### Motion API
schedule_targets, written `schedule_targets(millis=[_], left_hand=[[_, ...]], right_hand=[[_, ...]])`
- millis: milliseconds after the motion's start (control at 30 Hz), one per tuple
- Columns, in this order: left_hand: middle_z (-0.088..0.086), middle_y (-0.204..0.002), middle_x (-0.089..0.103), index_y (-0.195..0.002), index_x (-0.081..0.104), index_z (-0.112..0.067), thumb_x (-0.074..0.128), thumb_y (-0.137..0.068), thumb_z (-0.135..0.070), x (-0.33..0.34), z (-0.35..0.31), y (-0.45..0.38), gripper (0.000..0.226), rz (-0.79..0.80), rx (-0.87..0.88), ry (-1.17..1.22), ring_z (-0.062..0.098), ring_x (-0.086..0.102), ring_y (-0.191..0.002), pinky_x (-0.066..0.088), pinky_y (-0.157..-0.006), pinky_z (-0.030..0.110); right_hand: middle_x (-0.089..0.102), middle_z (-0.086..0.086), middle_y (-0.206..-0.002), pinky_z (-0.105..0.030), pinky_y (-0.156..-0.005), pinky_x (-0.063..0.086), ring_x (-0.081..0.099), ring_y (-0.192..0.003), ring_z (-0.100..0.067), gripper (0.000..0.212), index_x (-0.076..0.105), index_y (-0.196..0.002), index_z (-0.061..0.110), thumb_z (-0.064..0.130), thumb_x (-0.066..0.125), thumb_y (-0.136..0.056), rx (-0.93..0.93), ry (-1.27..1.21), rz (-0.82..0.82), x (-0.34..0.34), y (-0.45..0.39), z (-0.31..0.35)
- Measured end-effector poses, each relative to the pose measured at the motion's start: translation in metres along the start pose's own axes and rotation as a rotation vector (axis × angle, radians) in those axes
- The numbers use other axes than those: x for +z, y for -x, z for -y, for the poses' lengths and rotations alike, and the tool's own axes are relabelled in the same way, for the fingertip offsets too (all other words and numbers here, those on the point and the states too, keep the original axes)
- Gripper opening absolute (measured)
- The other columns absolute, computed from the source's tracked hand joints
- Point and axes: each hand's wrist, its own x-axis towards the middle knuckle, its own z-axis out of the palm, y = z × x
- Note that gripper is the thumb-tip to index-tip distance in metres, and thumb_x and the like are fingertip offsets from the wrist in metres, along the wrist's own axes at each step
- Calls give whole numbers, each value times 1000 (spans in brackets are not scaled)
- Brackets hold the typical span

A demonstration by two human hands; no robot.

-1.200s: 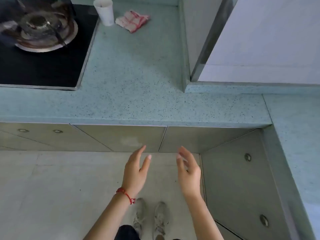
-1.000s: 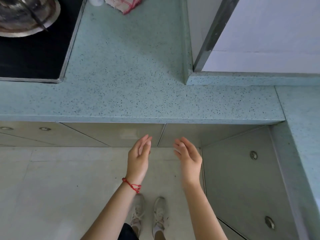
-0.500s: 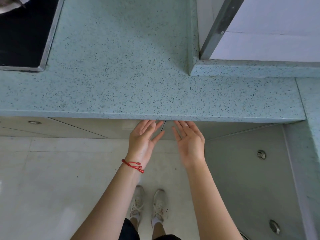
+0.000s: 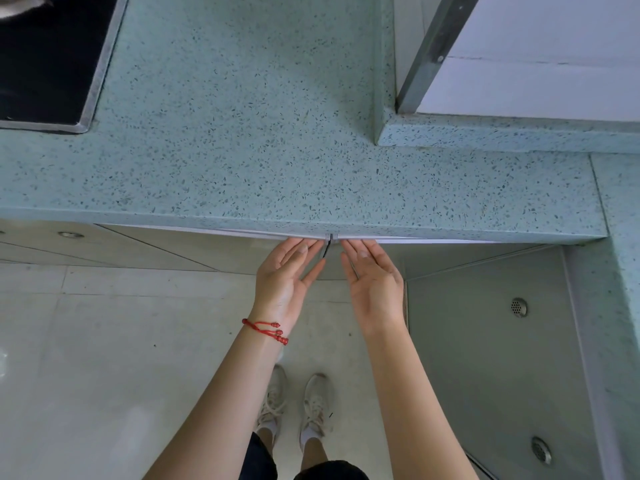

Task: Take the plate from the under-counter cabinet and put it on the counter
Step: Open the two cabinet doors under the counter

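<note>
Counter: the speckled blue-green counter (image 4: 249,140) fills the upper half of the view, its front edge running straight across, bare from the hob to the corner where it turns down the right side.
Floor: pale tiled floor (image 4: 104,358) lies wide and free on the left below the counter edge.
Cabinet doors: two grey under-counter doors meet beneath the edge, left door (image 4: 221,249) and right door (image 4: 450,252), with a thin dark gap showing between their top corners.
Side cabinet: a grey side door (image 4: 485,358) with round vents closes off the right.
Hob: a black hob (image 4: 45,53) sits in the counter's far left corner.
Left hand: the left hand (image 4: 285,275), red cord at the wrist, is spread flat with nothing in it, fingertips at the top of the left door.
Right hand: the right hand (image 4: 372,282) is likewise flat and holding nothing, fingertips at the right door's top edge.
Plate: hidden, so its place cannot be told.
Feet: two pale shoes (image 4: 294,407) stand just back from the doors.
</note>
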Motion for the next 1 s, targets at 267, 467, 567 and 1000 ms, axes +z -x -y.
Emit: schedule_targets(millis=[267, 467, 567, 1000], left_hand=[[6, -87, 70, -84, 59, -8, 49, -89, -2, -9, 8, 23, 13, -101, 2, -53, 22, 68, -94, 58, -80, 34], [4, -68, 69, -77, 56, -10, 55, -85, 0, -13, 14, 41, 13, -226, 43, -135, 15, 69, -70, 58, -68, 23], [-2, -58, 70, -76, 57, -8, 58, -84, -3, -18, 15, 50, 10, -256, 71, -245, 11, 67, -66, 56, -63, 19], [-5, -44, 65, -64, 50, -10, 65, -80, -8, -46, 20, 87, 23, -425, 61, -418, 11, 56, -51, 45, -57, 22]], right_hand=[[64, -12, -89, -25, -78, 57, 69, -83, -18, 17, 56, -93, 3, -10, 50, -85, -28, 52, -69, -13, 22, -4], [65, -6, -78, -21, -70, 57, 69, -73, -14, 11, 59, -85, 5, -5, 56, -84, -46, 155, -156, -24, 40, -8], [69, 4, -65, -18, -67, 55, 67, -69, -10, 7, 60, -80, 8, 2, 60, -83, -67, 226, -190, -30, 49, -9], [53, 2, -60, -18, -60, 43, 43, -52, -7, 16, 56, -76, 8, 16, 69, -79, -68, 554, -362, -56, 79, -8]])
